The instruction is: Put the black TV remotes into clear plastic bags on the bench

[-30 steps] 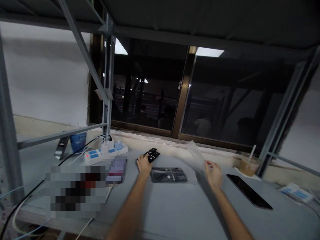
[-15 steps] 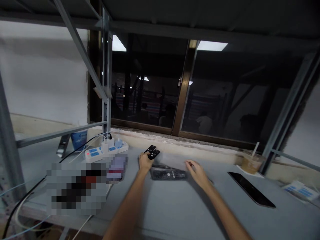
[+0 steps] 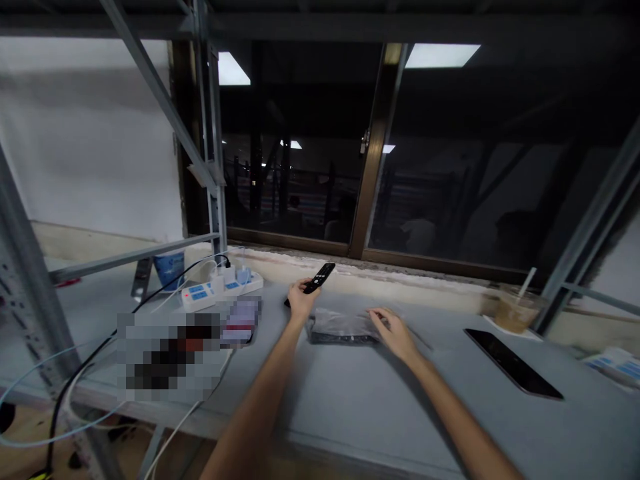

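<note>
The shelf frame (image 3: 213,187) looks like dull grey metal, the tabletop (image 3: 350,400) smooth and matt. The remote (image 3: 320,279) is black plastic; the bag (image 3: 340,323) is thin, see-through and faintly shiny. The tablet (image 3: 513,363) has a glossy dark face, the window ledge (image 3: 280,265) rough, chipped edges.

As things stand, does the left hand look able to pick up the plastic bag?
Probably not easily: the left hand is gripping a black remote. Otherwise the way looks open, with the plastic bag lying close by on the table.
</note>
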### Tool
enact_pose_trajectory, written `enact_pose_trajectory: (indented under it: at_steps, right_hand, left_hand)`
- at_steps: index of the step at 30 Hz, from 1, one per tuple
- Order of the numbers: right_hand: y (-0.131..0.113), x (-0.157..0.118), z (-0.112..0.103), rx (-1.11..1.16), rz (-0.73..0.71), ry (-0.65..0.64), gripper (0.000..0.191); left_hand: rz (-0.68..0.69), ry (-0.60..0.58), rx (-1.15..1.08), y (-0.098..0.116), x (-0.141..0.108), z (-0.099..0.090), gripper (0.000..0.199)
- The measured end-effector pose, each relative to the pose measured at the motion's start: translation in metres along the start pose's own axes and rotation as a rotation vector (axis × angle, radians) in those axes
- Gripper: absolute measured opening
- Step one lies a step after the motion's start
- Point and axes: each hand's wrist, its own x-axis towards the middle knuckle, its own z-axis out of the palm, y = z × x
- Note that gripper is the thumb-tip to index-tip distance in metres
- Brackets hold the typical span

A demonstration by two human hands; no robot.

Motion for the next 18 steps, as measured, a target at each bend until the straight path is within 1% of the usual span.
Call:
enact_pose_trajectory:
  at_steps: [2,4,6,8,9,10,12,13,14,15,18]
  right_hand:
    - [0.001,0.002,0.0,0.076,0.073,0.077,0.04]
    - [0.0,0.004,-0.001,0.174,0.136,0.17,0.046]
    - [-0.002,0.006,-0.004,0.294,0.199,0.262,0.053]
    - [-0.006,0.007,-0.006,0.43,0.288,0.311,0.061]
    - [-0.007,0.007,-0.008,0.498,0.34,0.319,0.065]
    - [-0.009,0.007,-0.009,0.561,0.391,0.321,0.068]
    - [-0.011,0.006,-0.012,0.656,0.473,0.328,0.071]
    - [-0.012,0.006,-0.014,0.688,0.499,0.348,0.07]
    - [-0.013,0.005,-0.015,0.711,0.521,0.366,0.068]
    - [-0.014,0.005,-0.017,0.726,0.538,0.369,0.066]
    - [-0.013,0.006,-0.019,0.743,0.573,0.321,0.058]
  left_hand:
    - [0.048,0.034,-0.172,0.013,-0.004,0.0,0.033]
    - [0.124,0.039,-0.289,0.027,-0.012,-0.001,0.032]
    - [0.224,0.04,-0.334,0.039,-0.026,-0.002,0.028]
    - [0.35,0.042,-0.296,0.048,-0.045,0.0,0.021]
    - [0.412,-0.017,-0.273,0.051,-0.056,0.002,0.019]
    - [0.473,-0.108,-0.259,0.052,-0.066,0.005,0.019]
    - [0.595,-0.325,-0.263,0.053,-0.086,0.012,0.022]
    - [0.632,-0.41,-0.271,0.052,-0.094,0.016,0.024]
    - [0.658,-0.469,-0.28,0.051,-0.1,0.019,0.025]
    - [0.67,-0.505,-0.282,0.051,-0.105,0.022,0.025]
    - [0.637,-0.532,-0.249,0.05,-0.109,0.025,0.026]
